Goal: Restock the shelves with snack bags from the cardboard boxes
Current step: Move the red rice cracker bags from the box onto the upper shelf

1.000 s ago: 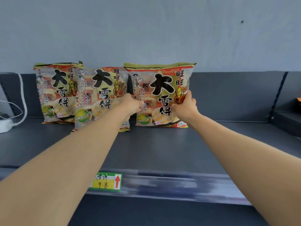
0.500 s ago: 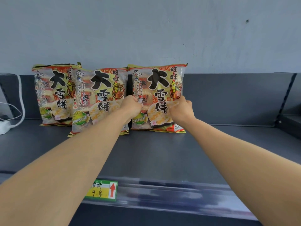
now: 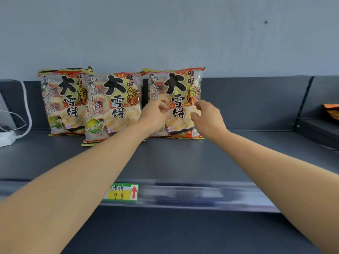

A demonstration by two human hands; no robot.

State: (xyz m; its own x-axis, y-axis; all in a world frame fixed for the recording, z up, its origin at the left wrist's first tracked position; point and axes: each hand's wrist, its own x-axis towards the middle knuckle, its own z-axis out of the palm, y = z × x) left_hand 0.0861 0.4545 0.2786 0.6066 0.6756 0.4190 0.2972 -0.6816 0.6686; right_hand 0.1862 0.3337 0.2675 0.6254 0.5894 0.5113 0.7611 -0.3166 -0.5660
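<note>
Three snack bags with big black characters stand in a row at the back of the dark grey shelf (image 3: 183,162): the left bag (image 3: 60,99), the middle bag (image 3: 113,107) and the right bag (image 3: 176,85). Both my arms reach in to the right bag. My left hand (image 3: 154,116) hovers at its lower left with fingers loosely curled. Over the bag's lower right, my right hand (image 3: 207,118) has its thumb and fingers spread apart. Neither hand plainly grips the bag, which stands upright on its own. No cardboard box is in view.
A price tag (image 3: 122,192) marked 98 sits on the shelf's front rail. A white cable and plug block (image 3: 7,139) lie at the far left. The corner of an orange packet (image 3: 332,110) shows on the neighbouring shelf section at the right.
The right bag has been set upright beside the middle bag. Both hands, which gripped its sides, have loosened and come off it.
</note>
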